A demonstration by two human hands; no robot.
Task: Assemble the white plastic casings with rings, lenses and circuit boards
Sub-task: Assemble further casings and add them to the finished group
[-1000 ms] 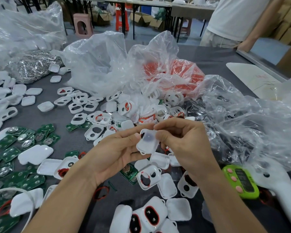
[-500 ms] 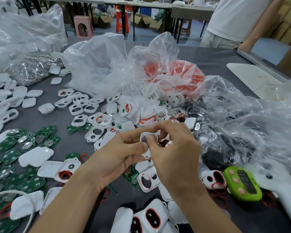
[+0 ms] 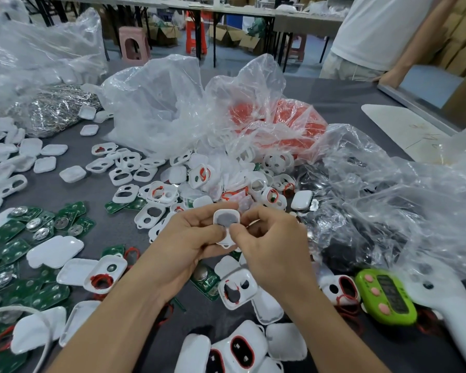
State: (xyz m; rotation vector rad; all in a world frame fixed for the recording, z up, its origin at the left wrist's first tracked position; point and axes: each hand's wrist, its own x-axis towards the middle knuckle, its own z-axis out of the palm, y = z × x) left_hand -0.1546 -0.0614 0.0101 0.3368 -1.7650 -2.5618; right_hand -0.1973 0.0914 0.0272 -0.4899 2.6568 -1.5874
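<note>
Holding casing (image 3: 225,224) in left hand (image 3: 190,244), right hand (image 3: 273,255) pinching it, plastic bags (image 3: 170,103) behind

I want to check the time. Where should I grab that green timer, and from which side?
Probably pinch the green timer across its long edges from straight above: it lies flat, face up, with a white handle close on the right and a casing on the left.

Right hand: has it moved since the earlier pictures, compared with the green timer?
Yes. The right hand has shifted left, away from the green timer; a white casing with a red ring now shows between them.
</note>
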